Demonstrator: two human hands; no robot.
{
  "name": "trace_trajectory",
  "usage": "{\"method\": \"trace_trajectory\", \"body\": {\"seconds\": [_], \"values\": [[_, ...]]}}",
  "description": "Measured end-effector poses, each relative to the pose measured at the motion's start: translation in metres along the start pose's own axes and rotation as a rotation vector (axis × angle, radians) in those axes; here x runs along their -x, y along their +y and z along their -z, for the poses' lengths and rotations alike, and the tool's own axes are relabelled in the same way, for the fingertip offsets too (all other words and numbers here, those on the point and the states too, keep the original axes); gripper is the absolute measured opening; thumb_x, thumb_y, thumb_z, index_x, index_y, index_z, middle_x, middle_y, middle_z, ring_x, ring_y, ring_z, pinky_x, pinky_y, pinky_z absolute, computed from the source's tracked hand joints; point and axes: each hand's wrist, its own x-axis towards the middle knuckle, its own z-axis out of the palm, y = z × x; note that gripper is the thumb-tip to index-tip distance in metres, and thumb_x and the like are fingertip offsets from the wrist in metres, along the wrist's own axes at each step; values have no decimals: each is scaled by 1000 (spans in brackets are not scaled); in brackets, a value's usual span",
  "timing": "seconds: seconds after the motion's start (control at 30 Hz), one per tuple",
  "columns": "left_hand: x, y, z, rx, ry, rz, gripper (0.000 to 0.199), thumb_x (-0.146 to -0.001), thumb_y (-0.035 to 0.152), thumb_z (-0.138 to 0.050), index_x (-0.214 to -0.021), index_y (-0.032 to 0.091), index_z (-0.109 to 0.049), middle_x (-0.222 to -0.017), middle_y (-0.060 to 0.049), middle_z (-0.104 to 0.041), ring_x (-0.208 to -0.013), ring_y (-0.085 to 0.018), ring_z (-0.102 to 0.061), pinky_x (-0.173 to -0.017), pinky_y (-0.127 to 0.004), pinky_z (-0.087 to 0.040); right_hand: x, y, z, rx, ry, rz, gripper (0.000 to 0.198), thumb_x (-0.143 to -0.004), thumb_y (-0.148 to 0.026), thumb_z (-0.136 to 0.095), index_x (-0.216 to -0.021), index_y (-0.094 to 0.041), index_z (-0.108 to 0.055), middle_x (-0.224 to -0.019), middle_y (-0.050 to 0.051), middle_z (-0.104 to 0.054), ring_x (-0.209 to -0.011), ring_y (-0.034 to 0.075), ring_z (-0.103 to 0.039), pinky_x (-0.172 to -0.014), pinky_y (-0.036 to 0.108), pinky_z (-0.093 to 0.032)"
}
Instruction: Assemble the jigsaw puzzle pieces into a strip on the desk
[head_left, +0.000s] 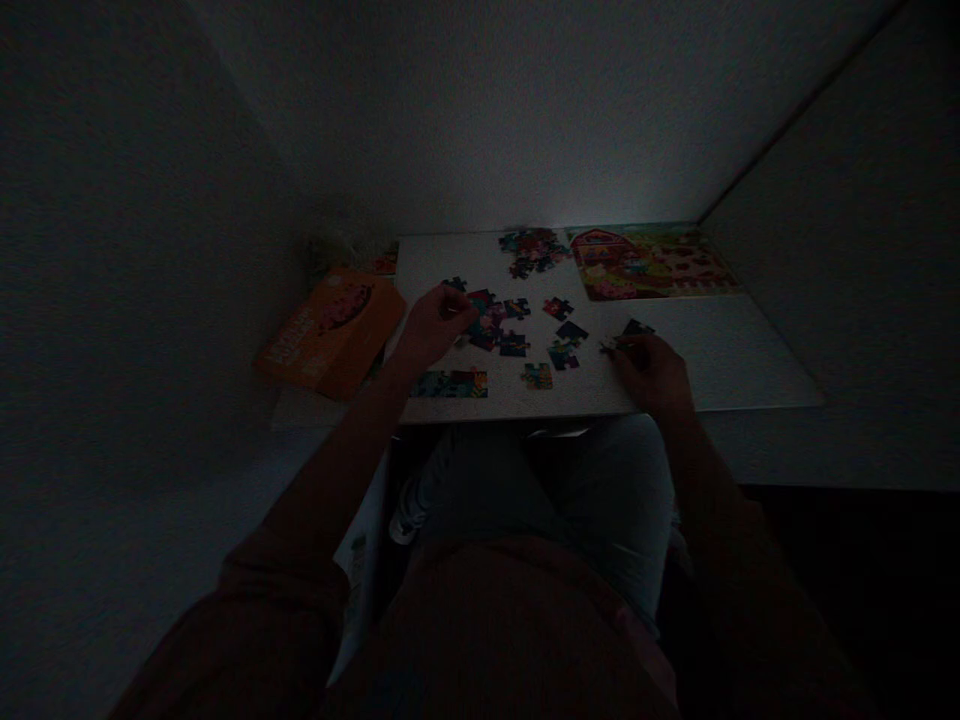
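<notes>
You are partway through sorting and joining loose jigsaw pieces on the white table (720, 350). Your left hand (433, 325) rests curled over the joined cluster (491, 322) of dark pieces near the table's middle, fingertips touching its left edge; whether they pinch a piece you cannot tell in this light. Your right hand (651, 368) lies near the front edge, fingers closed loosely around a dark single piece (636, 330) that pokes out past the fingertips.

A judgement: the step in hand looks like matching that piece to the cluster, which calls for carrying it left across the scattered loose pieces (559, 345) without knocking them.

A short joined strip (450, 383) sits at the front edge, just below your left hand. The finished farm puzzle (649, 262) lies at the back right, another heap (534, 250) beside it. The orange box (334, 330) is off the table's left side.

The scene is very dim: piece prints, tab shapes and the things behind the box are unreadable.
</notes>
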Motion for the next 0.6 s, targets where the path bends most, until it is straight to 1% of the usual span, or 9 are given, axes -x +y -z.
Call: {"method": "trace_trajectory", "body": {"seconds": [0.07, 0.13, 0.2, 0.3, 0.37, 0.47, 0.53, 0.57, 0.6], "values": [[43, -6, -12, 39, -99, 54, 27, -98, 35, -99, -100, 24, -75, -106, -8, -85, -96, -26, -84, -90, -40, -71, 0, 3, -2, 10, 23, 20, 44, -95, -58, -72, -122, -25, -82, -104, 14, -83, -93, 33, -76, -95, 52, -64], [73, -10, -23, 28, -125, 76, 21, -102, 31, -93, -100, 24, -74, -106, -7, -85, -95, -25, -83, -90, -40, -70, 0, 4, -3, 13, 46, 30, 40, -94, -54, -74, -120, -25, -82, -100, 11, -81, -90, 32, -74, -92, 52, -64], [87, -11, -30, -77, -96, 23, 16, -104, 23, -89, -99, 25, -74, -109, -8, -84, -97, -26, -83, -95, -44, -69, 0, 4, -3, 14, 64, 19, 38, -94, -52, -75, -119, -25, -82, -97, 9, -80, -87, 31, -73, -90, 51, -64], [94, -9, -31, -319, -61, -124, 17, -102, 16, -91, -102, 26, -77, -118, -11, -85, -118, -34, -82, -111, -53, -64, -1, 3, -1, 32, 57, 6, 36, -96, -48, -75, -123, -25, -82, -101, 10, -81, -89, 29, -73, -92, 49, -65], [97, -7, -23, -458, -39, -184, 16, -103, 19, -93, -108, 25, -80, -129, -14, -86, -134, -40, -79, -121, -58, -58, -2, 1, 1, 41, 85, 14, 36, -96, -46, -74, -123, -25, -82, -108, 14, -83, -92, 30, -75, -94, 50, -66], [106, -11, 0, -562, -26, -240, 14, -109, 30, -92, -120, 24, -86, -142, -17, -86, -145, -45, -76, -126, -62, -53, 7, -12, 1, 57, 147, 84, 29, -99, -44, -70, -118, -25, -82, -113, 17, -85, -96, 34, -79, -98, 55, -69], [113, -20, 17, -570, -70, -286, 20, -111, 38, -90, -127, 26, -89, -150, -18, -86, -150, -46, -74, -130, -63, -51, 22, -31, -7, 73, 107, 199, 25, -106, -41, -66, -119, -27, -83, -115, 16, -89, -103, 36, -82, -108, 60, -69], [116, -25, 24, -564, -96, -302, 23, -111, 41, -89, -130, 27, -90, -151, -17, -86, -151, -45, -73, -131, -63, -51, 31, -45, -14, 75, 48, 280, 26, -111, -42, -66, -123, -29, -84, -118, 14, -91, -109, 37, -84, -115, 62, -67], [118, -31, 29, -552, -114, -316, 26, -111, 43, -88, -132, 28, -90, -152, -17, -86, -151, -45, -73, -132, -63, -51, 42, -59, -23, 76, -26, 361, 28, -116, -43, -65, -131, -31, -85, -129, 13, -92, -120, 38, -85, -120, 64, -65]]}}
